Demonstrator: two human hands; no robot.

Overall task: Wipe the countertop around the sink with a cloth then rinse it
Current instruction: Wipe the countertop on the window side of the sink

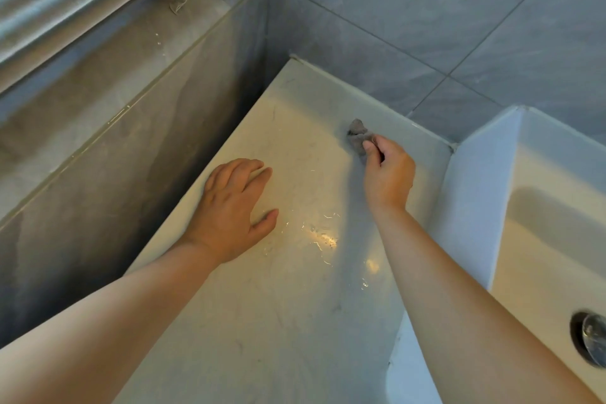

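"Where is the cloth being held?"

"The right hand (pixel 387 174) is pinching the small grey cloth (pixel 357 136) between thumb and curled fingers. It is holding it against the pale surface (pixel 295 321) left of the sink (pixel 475 200), close to the back edge under the tiled wall (pixel 426 26)."

"And the other one?"

"The left hand (pixel 232 207) is lying flat on the surface, farther left of the sink, fingers straight and holding nothing. Wet streaks are glinting between the two forearms."

"Anything showing in the sink?"

"Only its drain (pixel 590 338), well apart from the cloth."
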